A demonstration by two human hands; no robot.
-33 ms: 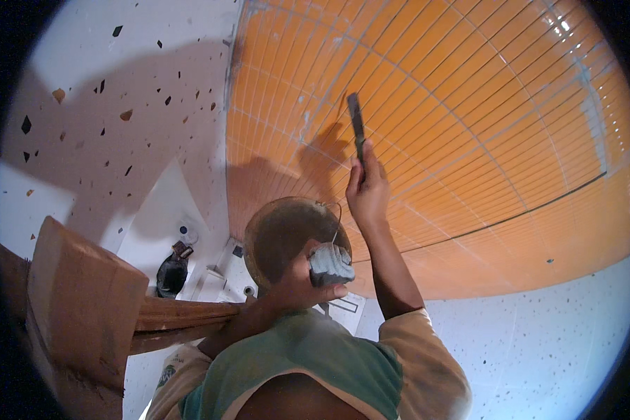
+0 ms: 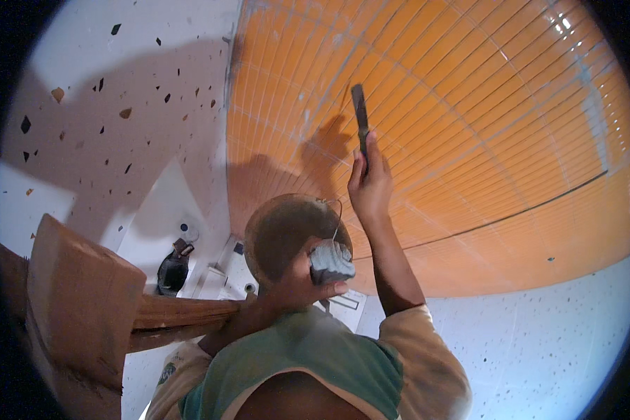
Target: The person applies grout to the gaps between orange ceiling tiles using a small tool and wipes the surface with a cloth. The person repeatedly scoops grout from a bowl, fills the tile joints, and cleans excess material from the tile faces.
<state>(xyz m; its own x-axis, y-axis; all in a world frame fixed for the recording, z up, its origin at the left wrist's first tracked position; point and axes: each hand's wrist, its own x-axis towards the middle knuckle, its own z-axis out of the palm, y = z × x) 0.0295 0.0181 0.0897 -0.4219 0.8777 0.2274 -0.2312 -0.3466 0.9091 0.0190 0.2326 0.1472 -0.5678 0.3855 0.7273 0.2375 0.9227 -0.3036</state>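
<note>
My right hand grips a narrow flat scraper, blade up, in front of the orange tiled wall lined with thin grout lines; whether the blade touches the tiles I cannot tell. Below and to the left, my left hand is closed round a grey, wet-looking lump, possibly paste on a holder I cannot make out. Behind that hand is a round, dingy bucket with a wire handle.
Wooden beams stand close at my left, with a speckled white wall beyond. Lower down lie a black object and small items on a pale surface. A pale speckled surface curves along the lower right.
My right hand and the scraper have shifted slightly upward and to the right. My left hand stays almost in place.
</note>
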